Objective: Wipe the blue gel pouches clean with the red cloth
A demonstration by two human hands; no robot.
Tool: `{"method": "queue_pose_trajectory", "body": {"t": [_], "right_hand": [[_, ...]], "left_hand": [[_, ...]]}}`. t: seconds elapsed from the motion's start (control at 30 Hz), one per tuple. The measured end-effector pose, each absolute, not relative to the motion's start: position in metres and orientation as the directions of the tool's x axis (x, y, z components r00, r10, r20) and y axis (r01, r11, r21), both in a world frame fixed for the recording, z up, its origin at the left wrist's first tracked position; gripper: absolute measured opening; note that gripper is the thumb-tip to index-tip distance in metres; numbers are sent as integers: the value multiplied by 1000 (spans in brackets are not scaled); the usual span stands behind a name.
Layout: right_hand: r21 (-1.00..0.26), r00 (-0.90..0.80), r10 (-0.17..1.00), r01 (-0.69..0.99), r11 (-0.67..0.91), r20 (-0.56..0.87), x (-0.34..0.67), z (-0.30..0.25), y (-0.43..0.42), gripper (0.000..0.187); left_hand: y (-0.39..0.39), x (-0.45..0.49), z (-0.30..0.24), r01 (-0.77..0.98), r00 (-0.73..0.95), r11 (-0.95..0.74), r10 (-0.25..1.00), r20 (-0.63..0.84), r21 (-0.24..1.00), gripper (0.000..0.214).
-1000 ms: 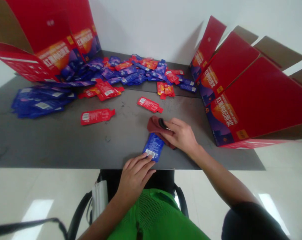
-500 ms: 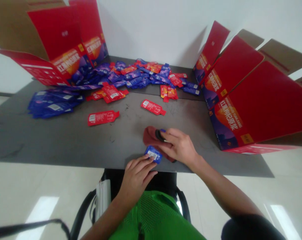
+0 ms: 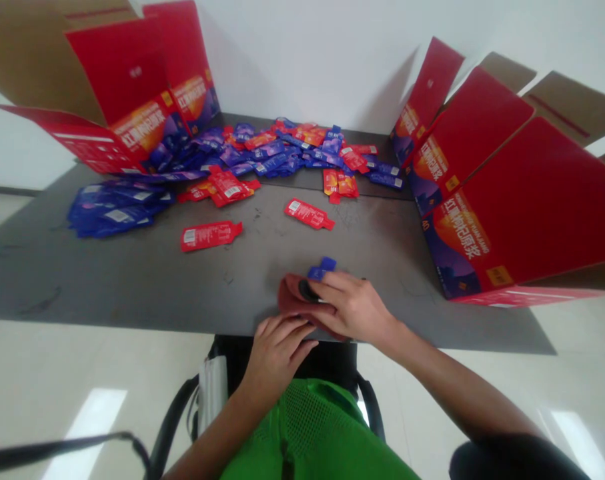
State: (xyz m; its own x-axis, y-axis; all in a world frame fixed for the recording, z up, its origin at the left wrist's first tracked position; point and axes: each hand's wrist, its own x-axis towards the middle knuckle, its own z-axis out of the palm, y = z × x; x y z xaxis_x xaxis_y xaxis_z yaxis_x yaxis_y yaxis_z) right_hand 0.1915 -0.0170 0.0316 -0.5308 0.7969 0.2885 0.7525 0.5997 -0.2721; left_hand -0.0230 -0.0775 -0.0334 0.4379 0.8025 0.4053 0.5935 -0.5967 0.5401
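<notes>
My right hand (image 3: 353, 307) presses a dark red cloth (image 3: 292, 301) down on a blue sachet (image 3: 322, 268) at the near edge of the grey table (image 3: 132, 280). Only the sachet's spout end shows beyond the cloth. A small black object sits between my fingers and the cloth. My left hand (image 3: 277, 350) rests at the table's edge with its fingers curled, touching the cloth's near side. Whether the sachet's lower end is under those fingers is hidden.
Two loose red sachets (image 3: 211, 235) (image 3: 309, 214) lie mid-table. Many blue and red sachets (image 3: 282, 150) are heaped at the back, with a blue stack (image 3: 115, 210) at left. Open red cartons stand at left (image 3: 137, 100) and right (image 3: 507, 200).
The cloth has slid toward me along the blue sachet, covering its barcode end; now only the far spout end shows. Both hands have drawn slightly closer to the table edge.
</notes>
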Motion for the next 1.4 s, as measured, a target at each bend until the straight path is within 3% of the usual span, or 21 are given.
{"method": "queue_pose_trajectory", "body": {"t": [0.13, 0.27, 0.5, 0.6, 0.73, 0.93, 1.03, 1.17, 1.4], "right_hand": [[-310, -505, 828, 768, 560, 243, 196, 19, -8, 33], [-215, -375, 888, 875, 434, 266, 211, 29, 18, 33], [-289, -581, 781, 726, 624, 228, 182, 31, -26, 32], [-295, -501, 836, 783, 548, 223, 192, 20, -11, 33], [-194, -383, 884, 877, 439, 268, 209, 27, 15, 33], [-261, -556, 788, 745, 614, 265, 185, 28, -20, 33], [-295, -514, 820, 766, 571, 252, 189, 17, -10, 33], [-222, -377, 877, 866, 447, 298, 206, 24, 17, 32], [-289, -554, 789, 735, 614, 266, 182, 25, -20, 32]], "left_hand": [[-77, -24, -33, 582, 447, -602, 799, 402, 547, 22], [-76, -24, -32, 563, 457, -604, 796, 397, 564, 22], [-78, -23, -33, 595, 439, -596, 803, 404, 539, 18], [-77, -24, -32, 570, 452, -608, 794, 407, 553, 22], [-76, -24, -32, 558, 460, -602, 797, 391, 571, 24], [-78, -23, -35, 587, 439, -589, 808, 394, 555, 20], [-78, -24, -35, 581, 445, -589, 807, 387, 562, 22], [-77, -24, -34, 560, 450, -595, 802, 392, 576, 23], [-78, -23, -34, 591, 435, -583, 812, 388, 558, 20]]}}
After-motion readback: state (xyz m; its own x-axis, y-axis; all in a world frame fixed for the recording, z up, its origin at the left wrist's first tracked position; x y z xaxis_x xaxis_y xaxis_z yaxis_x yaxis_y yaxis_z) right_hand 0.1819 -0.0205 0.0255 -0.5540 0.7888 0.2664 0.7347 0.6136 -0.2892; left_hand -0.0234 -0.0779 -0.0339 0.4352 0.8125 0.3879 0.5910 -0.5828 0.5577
